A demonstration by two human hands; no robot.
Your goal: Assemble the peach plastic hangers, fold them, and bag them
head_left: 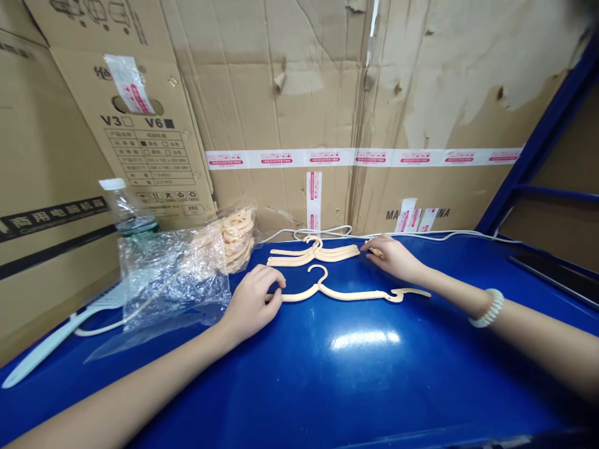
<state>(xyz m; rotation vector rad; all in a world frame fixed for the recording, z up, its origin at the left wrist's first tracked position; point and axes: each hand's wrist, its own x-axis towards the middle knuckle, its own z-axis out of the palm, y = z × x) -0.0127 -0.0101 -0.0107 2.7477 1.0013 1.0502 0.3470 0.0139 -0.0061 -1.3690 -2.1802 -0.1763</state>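
Note:
An opened beige plastic clothes hanger [350,295] lies on the blue tabletop, its hook pointing to the back. My left hand [255,296] is closed around its left end, thumb and fingers bent over the arm. At the hanger's right end a bent, narrow beige part [407,293] reaches outward. Behind it lie several folded beige hangers [313,252], stacked with their hooks together. My right hand [395,257] is beside the right end of this stack, fingers curled down over a small beige plastic piece [375,252] that is mostly hidden.
A clear plastic bag [178,274] holding more beige parts [238,240] lies at the left. Near it are a capped bottle [128,209] and a pale spatula-like tool [56,343]. Cardboard [281,100] lines the back, with a white cable [449,235] along its foot. A dark flat object [556,274] lies far right.

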